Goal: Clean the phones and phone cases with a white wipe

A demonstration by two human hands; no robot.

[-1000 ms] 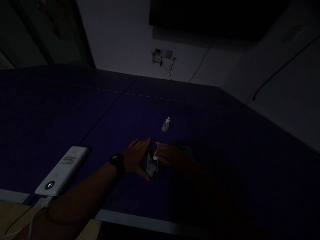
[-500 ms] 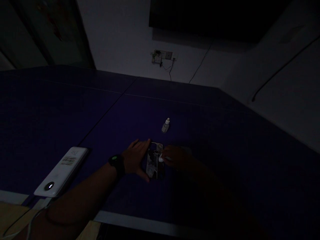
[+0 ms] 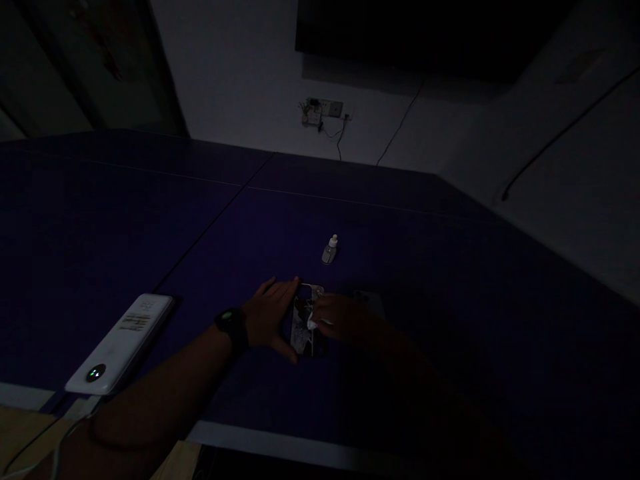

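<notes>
A patterned phone case (image 3: 301,339) with a cutout at its top lies flat on the dark blue table. My left hand (image 3: 270,317), with a black watch on the wrist, rests along the case's left edge, thumb and fingers spread. Over the case's right side, my right hand (image 3: 341,316) pinches a small white wad of tissue (image 3: 313,323) against its surface. Part of the case is hidden under that hand. A dark phone-like slab (image 3: 373,301) lies just beyond my right hand, mostly covered. A small clear dropper bottle (image 3: 329,253) with a white cap stands behind the case.
A white power bank (image 3: 120,343) with a lit display lies at the left, cables near its lower end. The blue table (image 3: 210,200) has a pale front edge. Wall sockets (image 3: 325,110) with cords and a dark screen (image 3: 400,40) are at the back. The room is dim.
My right hand has slid a little to the left across the case with the tissue, uncovering more of the dark slab. My left hand stays in place on the edge.
</notes>
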